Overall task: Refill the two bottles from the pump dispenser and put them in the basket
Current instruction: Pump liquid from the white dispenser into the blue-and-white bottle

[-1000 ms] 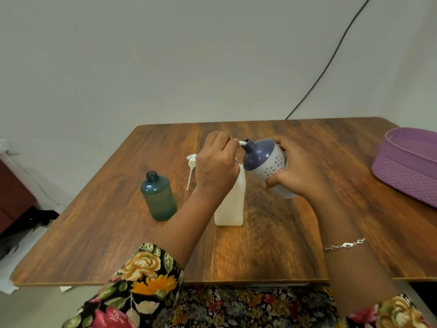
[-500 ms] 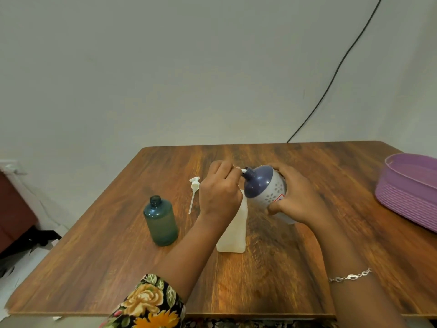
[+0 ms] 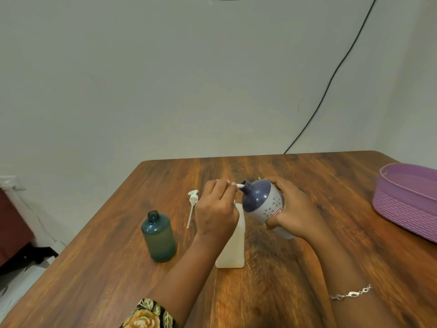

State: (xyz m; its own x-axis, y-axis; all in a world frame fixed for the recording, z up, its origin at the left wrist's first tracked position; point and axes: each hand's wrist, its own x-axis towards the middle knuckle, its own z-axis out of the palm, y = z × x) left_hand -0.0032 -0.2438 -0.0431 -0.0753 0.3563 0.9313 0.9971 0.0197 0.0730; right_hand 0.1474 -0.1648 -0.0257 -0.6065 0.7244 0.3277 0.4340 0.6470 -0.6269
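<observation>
- A wooden bench with a dark, streaky brown grain fills the lower half of the view.
- A plain, pale grey-green wall rises behind it.
- A thin black cable runs down the wall from the upper right and goes behind the far edge of the bench.
- Dark red-brown furniture stands at the left edge, beyond the bench.
- Below it lies something black, too blurred to identify.
- White sheets lie on the floor nearby.
</observation>
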